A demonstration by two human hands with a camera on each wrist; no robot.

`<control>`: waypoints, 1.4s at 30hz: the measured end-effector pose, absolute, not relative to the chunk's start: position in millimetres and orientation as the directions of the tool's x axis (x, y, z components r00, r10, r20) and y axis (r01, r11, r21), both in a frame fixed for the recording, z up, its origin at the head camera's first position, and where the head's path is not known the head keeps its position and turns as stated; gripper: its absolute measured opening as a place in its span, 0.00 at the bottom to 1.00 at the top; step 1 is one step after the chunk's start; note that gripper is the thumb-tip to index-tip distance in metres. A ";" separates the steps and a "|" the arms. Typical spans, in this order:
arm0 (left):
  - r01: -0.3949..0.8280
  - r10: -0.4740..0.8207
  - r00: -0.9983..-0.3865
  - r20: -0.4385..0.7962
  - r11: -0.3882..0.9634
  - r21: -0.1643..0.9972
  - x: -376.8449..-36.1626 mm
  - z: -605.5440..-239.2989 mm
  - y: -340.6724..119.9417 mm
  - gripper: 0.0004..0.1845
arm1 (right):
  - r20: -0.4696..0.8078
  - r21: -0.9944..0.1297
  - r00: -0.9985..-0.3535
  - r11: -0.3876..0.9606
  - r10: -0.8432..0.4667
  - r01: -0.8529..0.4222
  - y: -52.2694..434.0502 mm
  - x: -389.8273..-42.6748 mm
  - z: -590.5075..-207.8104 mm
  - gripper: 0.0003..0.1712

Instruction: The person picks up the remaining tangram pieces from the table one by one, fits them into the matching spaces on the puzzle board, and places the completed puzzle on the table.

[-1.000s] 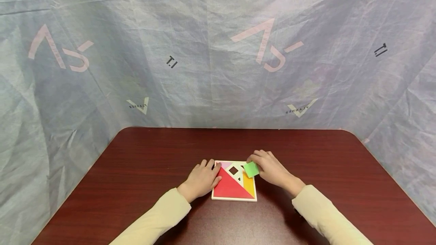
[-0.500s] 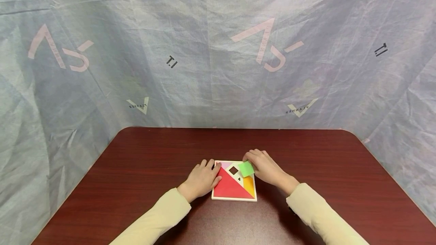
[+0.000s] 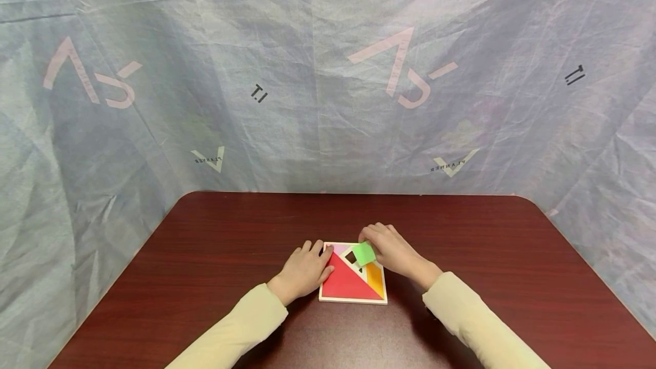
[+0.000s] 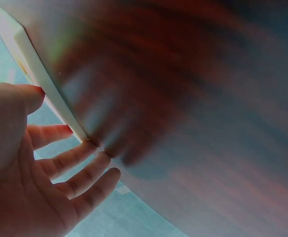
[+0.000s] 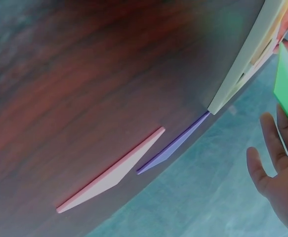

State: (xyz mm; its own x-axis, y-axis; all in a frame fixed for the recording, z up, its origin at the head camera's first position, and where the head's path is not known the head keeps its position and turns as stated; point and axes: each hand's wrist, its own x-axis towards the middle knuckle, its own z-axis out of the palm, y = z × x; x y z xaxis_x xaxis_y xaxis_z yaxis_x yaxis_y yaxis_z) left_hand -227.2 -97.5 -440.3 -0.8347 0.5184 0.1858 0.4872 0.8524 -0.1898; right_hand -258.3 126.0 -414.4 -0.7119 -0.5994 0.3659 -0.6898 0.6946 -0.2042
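Note:
A square tangram board [image 3: 353, 301] with a white frame lies on the table, holding red [image 3: 342, 281], orange [image 3: 376, 282] and pale pink pieces. My right hand [image 3: 394, 249] pinches a green square piece [image 3: 364, 254] by its edge, over the board's upper part. In the right wrist view that green square [image 5: 287, 81] is tilted, apart from the board. Beside a dark square hole [image 3: 351, 257] in the board, the green piece overlaps part of its outline. My left hand [image 3: 303, 271] rests at the board's left edge, fingers spread, with fingertips on the frame and red piece.
Two flat pieces, one pink [image 5: 114, 173] and one purple [image 5: 176, 143], lie on the table close to the board in the right wrist view. The dark red wooden table [image 3: 230, 226] ends at a grey fabric backdrop [image 3: 328, 101].
My right hand has moved left with the green square, from the board's right edge in over its upper middle. The left hand and board have stayed in place.

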 end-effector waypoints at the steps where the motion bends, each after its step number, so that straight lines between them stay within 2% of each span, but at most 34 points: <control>1: 0.487 0.518 -0.835 0.185 0.853 -0.190 -227.3 -440.3 -97.5 0.24 | 0.364 -0.203 -0.712 0.695 -0.600 -0.690 125.2 -258.6 -414.3 0.12; 42: 0.490 0.525 -0.829 0.190 0.847 -0.204 -227.2 -440.3 -97.8 0.24 | 0.297 -0.218 -0.703 0.671 -0.647 -0.709 101.9 -266.9 -416.6 0.10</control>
